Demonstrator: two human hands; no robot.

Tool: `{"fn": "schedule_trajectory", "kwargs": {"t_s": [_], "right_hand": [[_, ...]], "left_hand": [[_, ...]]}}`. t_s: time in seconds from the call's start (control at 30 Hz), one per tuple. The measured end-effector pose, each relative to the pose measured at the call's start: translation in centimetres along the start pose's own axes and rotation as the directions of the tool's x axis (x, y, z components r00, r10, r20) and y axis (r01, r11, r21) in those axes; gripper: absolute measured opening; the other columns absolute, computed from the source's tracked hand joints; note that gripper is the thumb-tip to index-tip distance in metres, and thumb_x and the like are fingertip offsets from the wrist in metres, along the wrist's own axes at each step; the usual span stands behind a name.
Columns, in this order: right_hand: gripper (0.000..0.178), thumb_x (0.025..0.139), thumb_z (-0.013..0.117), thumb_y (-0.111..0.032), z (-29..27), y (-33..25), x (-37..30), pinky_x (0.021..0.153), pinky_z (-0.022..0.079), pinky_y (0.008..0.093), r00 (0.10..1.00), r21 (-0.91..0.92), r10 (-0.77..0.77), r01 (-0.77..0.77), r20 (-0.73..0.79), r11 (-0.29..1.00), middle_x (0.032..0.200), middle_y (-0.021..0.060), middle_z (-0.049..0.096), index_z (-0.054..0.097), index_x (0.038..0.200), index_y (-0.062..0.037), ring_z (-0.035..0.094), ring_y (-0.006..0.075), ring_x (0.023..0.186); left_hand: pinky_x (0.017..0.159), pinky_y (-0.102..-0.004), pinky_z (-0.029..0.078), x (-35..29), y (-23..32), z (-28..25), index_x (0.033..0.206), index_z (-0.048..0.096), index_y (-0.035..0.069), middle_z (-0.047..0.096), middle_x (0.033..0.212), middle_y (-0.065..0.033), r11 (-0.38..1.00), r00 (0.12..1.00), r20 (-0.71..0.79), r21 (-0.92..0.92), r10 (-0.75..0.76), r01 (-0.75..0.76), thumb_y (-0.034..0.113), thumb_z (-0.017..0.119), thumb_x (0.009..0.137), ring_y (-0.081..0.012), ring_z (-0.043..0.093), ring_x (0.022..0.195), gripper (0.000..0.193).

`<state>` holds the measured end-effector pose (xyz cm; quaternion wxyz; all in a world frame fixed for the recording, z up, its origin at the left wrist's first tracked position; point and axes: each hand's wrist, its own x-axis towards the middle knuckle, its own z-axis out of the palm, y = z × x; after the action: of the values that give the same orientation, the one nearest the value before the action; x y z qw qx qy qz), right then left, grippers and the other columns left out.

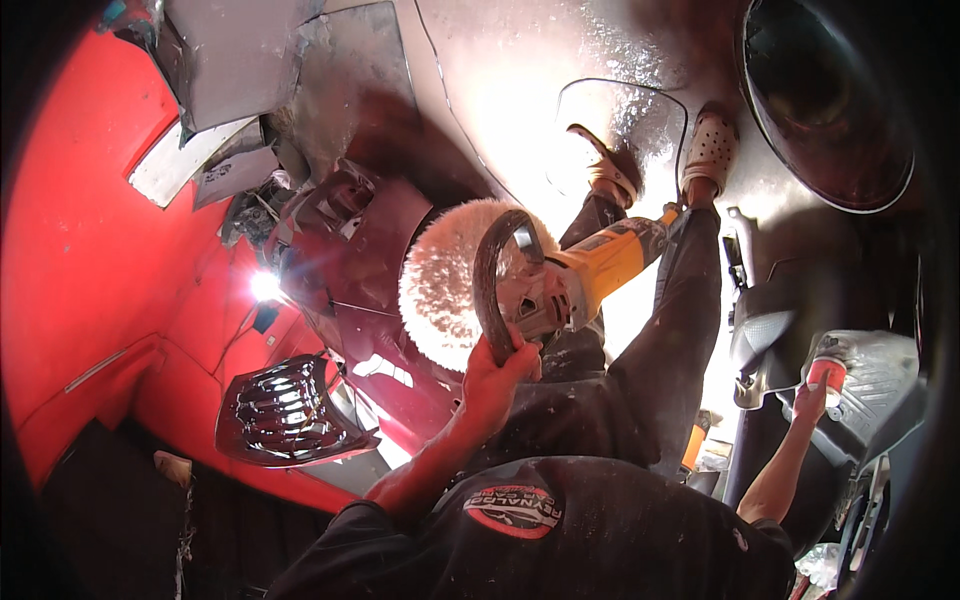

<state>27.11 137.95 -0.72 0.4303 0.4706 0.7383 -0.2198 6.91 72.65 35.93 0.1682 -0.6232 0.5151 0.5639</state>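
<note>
A yellow and grey power polisher (612,262) is in front of my body, its cord end pointing away near my feet. On its head sits a round, fluffy white wool pad (437,290), turned to the left. My left hand (495,372) is closed around the lower end of the polisher's dark curved handle (486,275). Out to the right, my right hand (811,400) grips a small red and white container (827,374). Behind that container lies a grey ribbed plastic part (872,375). The container's contents cannot be made out.
A dark red car body part (385,235) stands left of the pad. Below it rests a glossy black grille (285,412); a bright lamp (265,286) shines by the red wall (75,240). A black cable (640,84) loops over the floor near my shoes (711,152).
</note>
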Motion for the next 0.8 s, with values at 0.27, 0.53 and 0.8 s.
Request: {"fn": "schedule_trajectory", "kwargs": {"t_s": [0.27, 0.53, 0.8], "right_hand": [[0.086, 0.084, 0.08, -0.041, -1.4, -6.0, -5.9, 0.097, 0.053, 0.0425, 0.944, 0.77, 0.328, -0.241, 0.045, 0.59, 0.144, 0.0184, 0.044, 0.038, 0.148, -0.002, 0.055, 0.0429, 0.123], [0.083, 0.092, 0.052, -0.072, -10.7, -14.0, -16.3, 0.093, 0.051, 0.0383, 0.939, 0.777, 0.333, -0.144, -0.088, 0.612, 0.127, 0.0129, 0.062, 0.056, 0.133, -0.001, 0.061, 0.0284, 0.106], [0.07, 0.096, 0.048, -0.065, -16.9, -36.0, -22.3, 0.098, 0.046, 0.0401, 0.796, 0.915, -0.584, 0.104, 0.16, 0.391, 0.11, 0.0097, 0.068, 0.064, 0.119, -0.0014, 0.063, 0.0262, 0.105]], "left_hand": [[0.094, -0.0389, 0.044, -0.4, -0.2, -0.5, 0.101, 0.049, 0.01, 0.052, 0.073, -0.0012, 0.996, 0.999, -0.005, -0.079, -0.035, 0.035, 0.003, 0.058, 0.097, -0.0172, 0.054, 0.07, 0.012], [0.081, -0.0353, 0.046, -0.1, -0.1, -2.6, 0.102, 0.051, 0.008, 0.053, 0.075, -0.0016, 0.99, 0.998, -0.024, -0.123, -0.064, 0.061, 0.004, 0.061, 0.096, -0.0168, 0.055, 0.071, 0.012], [0.067, -0.0268, 0.046, 0.6, -0.8, -5.5, 0.101, 0.053, 0.008, 0.057, 0.077, -0.0006, 0.98, 0.998, 0.003, -0.189, -0.066, 0.065, 0.006, 0.066, 0.094, -0.0104, 0.055, 0.069, 0.015]]}}
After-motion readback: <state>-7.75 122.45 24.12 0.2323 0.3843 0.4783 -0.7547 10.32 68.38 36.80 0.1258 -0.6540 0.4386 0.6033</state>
